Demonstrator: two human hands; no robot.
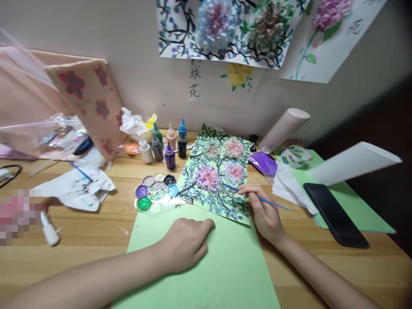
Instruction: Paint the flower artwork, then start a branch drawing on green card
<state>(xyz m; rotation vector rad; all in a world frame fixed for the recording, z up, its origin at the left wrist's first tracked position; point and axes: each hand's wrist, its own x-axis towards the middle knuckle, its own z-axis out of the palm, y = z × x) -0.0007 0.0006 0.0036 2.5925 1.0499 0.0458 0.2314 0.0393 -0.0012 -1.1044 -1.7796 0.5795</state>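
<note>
Flower sheet [219, 171] on table [96, 274], near end over bigger sheet's [231, 262] far end. Left hand [188, 242] over bigger sheet; right hand [265, 214] at flower sheet's right edge, brush [232, 188] in its fingers. Palette [157, 193] left of flower sheet, paint bottles [156, 148] behind palette. Tissue [77, 189] further left, second brush [79, 170] on it. Box [83, 96] behind tissue. Right side: phone [336, 214] partly on another sheet [363, 206], tape roll [295, 156] behind phone.

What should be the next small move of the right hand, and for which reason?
Probably a light dab of the brush on the picture, just right of the purple-pink flower: the right hand holds the brush with its tip there, and the palette of paints lies close by.
</note>
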